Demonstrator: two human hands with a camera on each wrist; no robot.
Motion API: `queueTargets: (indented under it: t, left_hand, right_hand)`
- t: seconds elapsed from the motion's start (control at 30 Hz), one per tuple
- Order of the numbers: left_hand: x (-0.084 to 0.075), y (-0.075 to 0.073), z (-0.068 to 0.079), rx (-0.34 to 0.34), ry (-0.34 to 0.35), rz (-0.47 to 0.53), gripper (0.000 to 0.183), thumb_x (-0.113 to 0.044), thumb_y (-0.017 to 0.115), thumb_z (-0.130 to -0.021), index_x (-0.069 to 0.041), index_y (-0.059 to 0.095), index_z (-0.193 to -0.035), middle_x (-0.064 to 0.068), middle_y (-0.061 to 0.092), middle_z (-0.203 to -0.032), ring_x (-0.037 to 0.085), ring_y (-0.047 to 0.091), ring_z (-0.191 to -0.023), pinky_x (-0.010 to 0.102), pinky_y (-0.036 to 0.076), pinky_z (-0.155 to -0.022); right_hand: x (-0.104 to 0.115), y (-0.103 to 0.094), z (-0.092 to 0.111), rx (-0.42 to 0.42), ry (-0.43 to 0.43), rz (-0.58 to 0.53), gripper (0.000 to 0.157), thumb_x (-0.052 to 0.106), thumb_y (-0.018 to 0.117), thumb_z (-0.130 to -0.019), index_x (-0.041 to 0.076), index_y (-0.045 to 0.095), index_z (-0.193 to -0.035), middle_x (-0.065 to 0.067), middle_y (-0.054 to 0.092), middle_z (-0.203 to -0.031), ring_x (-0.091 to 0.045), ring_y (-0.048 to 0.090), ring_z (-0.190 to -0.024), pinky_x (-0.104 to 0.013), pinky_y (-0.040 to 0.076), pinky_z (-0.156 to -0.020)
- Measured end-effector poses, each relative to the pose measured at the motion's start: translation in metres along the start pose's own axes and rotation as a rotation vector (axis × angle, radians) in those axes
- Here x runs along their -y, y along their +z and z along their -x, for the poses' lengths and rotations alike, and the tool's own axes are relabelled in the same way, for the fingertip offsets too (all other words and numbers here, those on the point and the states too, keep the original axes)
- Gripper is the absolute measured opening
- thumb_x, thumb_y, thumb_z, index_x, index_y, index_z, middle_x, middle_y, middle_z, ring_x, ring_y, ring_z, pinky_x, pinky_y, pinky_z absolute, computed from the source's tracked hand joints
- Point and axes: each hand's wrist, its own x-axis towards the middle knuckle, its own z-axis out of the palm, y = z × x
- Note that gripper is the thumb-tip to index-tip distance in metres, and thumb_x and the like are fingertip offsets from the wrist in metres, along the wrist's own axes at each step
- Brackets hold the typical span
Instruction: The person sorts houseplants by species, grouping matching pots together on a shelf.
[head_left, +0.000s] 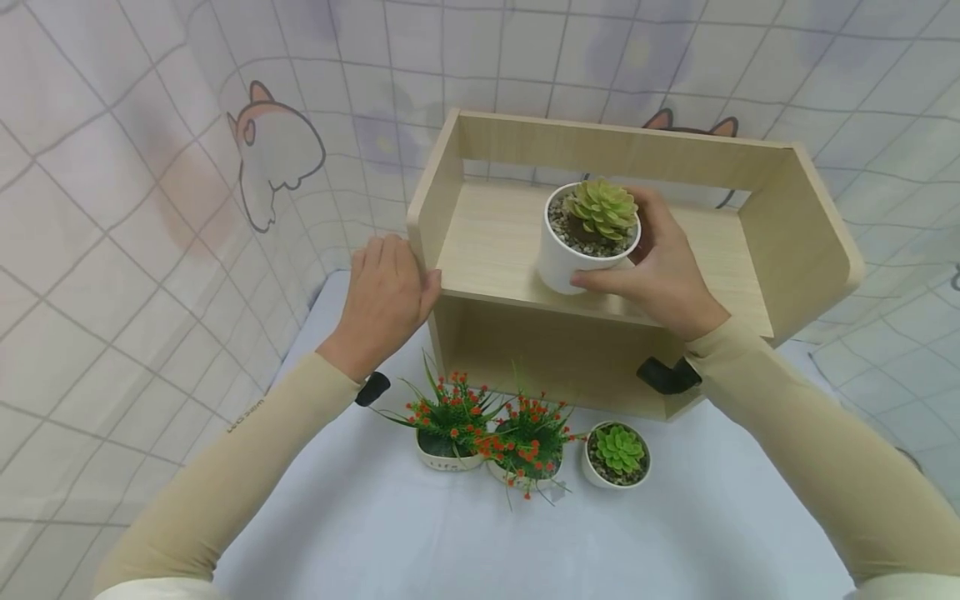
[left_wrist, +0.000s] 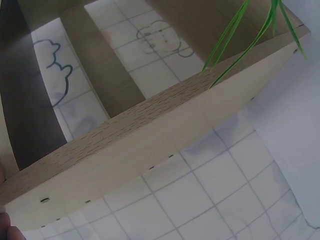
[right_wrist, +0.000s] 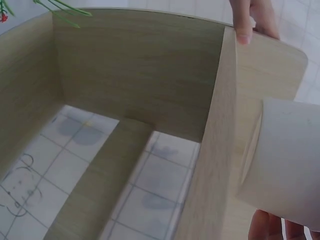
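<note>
A white pot (head_left: 562, 265) with a green succulent (head_left: 602, 208) and pebbles is gripped by my right hand (head_left: 667, 271), thumb on the near side and fingers round the back. It is over the upper board of a pale wooden shelf (head_left: 491, 242). In the right wrist view the pot (right_wrist: 285, 160) is close to that board; whether its base touches, I cannot tell. My left hand (head_left: 386, 292) holds the shelf's left side panel at the front edge, thumb inward and fingers outside. That left hand (right_wrist: 255, 17) also shows in the right wrist view.
Two red-flowered plants in white pots, one at left (head_left: 448, 458) and one beside it (head_left: 528, 475), stand before the shelf. To their right is a smaller potted succulent (head_left: 618, 450). All are on a white-covered table (head_left: 420, 542). A grid-patterned curtain (head_left: 112, 250) hangs behind and at the sides.
</note>
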Motion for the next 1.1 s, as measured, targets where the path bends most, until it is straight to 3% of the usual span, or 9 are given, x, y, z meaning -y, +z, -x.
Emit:
queueTargets:
  t: [0.43,0.7,1.1]
  left_hand:
    - [0.0,0.001,0.0,-0.025,0.003,-0.003,0.03,-0.028,0.053,-0.093,0.001,0.047,-0.088,0.015,0.047,-0.079,0.032,0.04,-0.074,0.042,0.033,-0.067]
    - [0.002,0.002,0.001,-0.024,-0.009,0.013,0.03,-0.028,0.053,-0.093,0.001,0.047,-0.088,0.015,0.045,-0.079,0.032,0.04,-0.073,0.043,0.032,-0.067]
    - [0.001,0.002,0.0,-0.004,-0.022,0.005,0.031,-0.03,0.052,-0.094,0.0,0.047,-0.09,0.014,0.045,-0.08,0.032,0.041,-0.076,0.043,0.032,-0.069]
  right_hand:
    - [-0.005,0.026,-0.025,0.022,0.102,0.11,0.095,0.01,0.09,-0.062,0.027,0.039,-0.14,0.004,0.047,-0.139,-0.013,0.056,-0.119,-0.023,0.047,-0.099]
    - [-0.003,0.042,-0.041,0.046,0.122,0.142,0.095,0.016,0.091,-0.062,0.027,0.039,-0.141,0.001,0.047,-0.14,-0.017,0.057,-0.12,-0.038,0.045,-0.106]
    - [-0.004,0.053,-0.059,0.04,0.176,0.224,0.097,0.029,0.091,-0.062,0.031,0.036,-0.142,0.004,0.048,-0.142,-0.015,0.056,-0.121,-0.036,0.044,-0.105]
